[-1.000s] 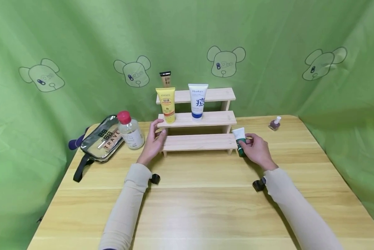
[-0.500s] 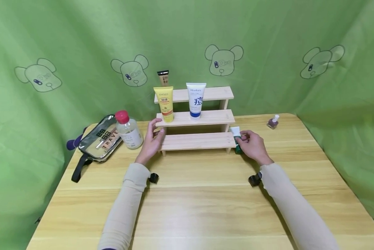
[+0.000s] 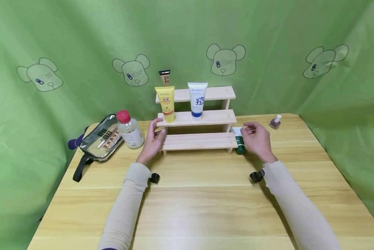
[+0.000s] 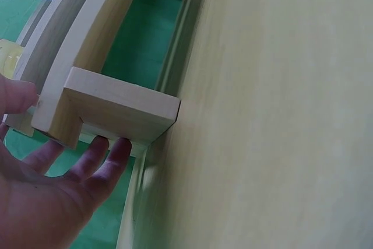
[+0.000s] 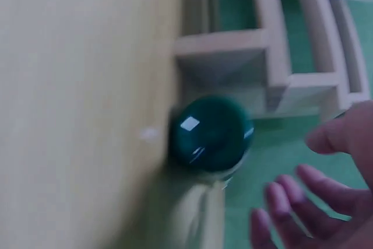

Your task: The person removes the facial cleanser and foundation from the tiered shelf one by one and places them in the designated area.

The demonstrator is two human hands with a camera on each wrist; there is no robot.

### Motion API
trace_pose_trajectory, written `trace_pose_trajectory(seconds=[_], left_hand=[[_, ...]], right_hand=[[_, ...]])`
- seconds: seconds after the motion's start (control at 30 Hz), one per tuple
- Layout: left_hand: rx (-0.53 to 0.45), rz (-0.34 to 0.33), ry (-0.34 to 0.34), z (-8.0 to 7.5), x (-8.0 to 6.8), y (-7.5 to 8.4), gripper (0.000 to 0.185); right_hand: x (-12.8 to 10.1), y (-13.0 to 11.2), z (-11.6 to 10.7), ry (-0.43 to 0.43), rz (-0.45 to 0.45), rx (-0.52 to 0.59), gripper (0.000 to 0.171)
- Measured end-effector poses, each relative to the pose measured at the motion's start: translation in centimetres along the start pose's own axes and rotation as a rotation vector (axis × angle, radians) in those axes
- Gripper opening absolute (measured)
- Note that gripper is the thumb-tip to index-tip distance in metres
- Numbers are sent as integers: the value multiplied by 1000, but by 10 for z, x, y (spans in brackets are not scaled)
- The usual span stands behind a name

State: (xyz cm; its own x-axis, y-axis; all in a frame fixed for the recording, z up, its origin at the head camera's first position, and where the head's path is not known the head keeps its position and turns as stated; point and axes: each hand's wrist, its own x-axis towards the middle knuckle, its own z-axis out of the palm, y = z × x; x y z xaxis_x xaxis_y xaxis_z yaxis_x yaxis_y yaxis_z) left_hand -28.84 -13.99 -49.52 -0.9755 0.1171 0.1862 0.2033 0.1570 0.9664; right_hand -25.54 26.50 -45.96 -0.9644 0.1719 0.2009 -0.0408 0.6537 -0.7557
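Your left hand (image 3: 153, 140) rests flat against the left end of the wooden rack (image 3: 199, 141), fingers straight. Your right hand (image 3: 257, 139) hovers with fingers loose, just beside the green-capped tube (image 3: 239, 140), gripping nothing. The tube stands cap down on the table (image 3: 205, 194), touching the rack's right end.

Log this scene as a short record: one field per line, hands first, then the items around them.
left hand: open, fingers against the left end of the wooden rack
right hand: open, beside the green-capped tube, not gripping it
green-capped tube: on the table at the rack's right end
middle shelf: yellow tube, white and blue tube
left of rack: red-capped bottle, clear pouch
far right: nail polish bottle
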Motion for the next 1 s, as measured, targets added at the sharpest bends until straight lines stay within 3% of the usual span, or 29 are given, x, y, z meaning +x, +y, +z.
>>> trace_pose_trajectory(seconds=[0.13,0.23,0.37,0.53,0.83,1.0], left_hand=[[9,5,3,-2,1,1,49],[13,24,15,-4,2,0,47],[-2,39,20,-5,3,-1,48],[-27,6,12,-3,2,-1,51],[-22,10,5,1,1,0,48],[-4,17,12,2,0,0,48]], right_hand=[[3,-23,2,129,-63,96,29],[5,-43,5,143,-113,168,25],[11,-65,11,102,-183,248,23],[17,-82,19,11,-222,346,31],[24,-108,33,-132,-91,511,53],[30,-115,43,-187,-89,537,60]])
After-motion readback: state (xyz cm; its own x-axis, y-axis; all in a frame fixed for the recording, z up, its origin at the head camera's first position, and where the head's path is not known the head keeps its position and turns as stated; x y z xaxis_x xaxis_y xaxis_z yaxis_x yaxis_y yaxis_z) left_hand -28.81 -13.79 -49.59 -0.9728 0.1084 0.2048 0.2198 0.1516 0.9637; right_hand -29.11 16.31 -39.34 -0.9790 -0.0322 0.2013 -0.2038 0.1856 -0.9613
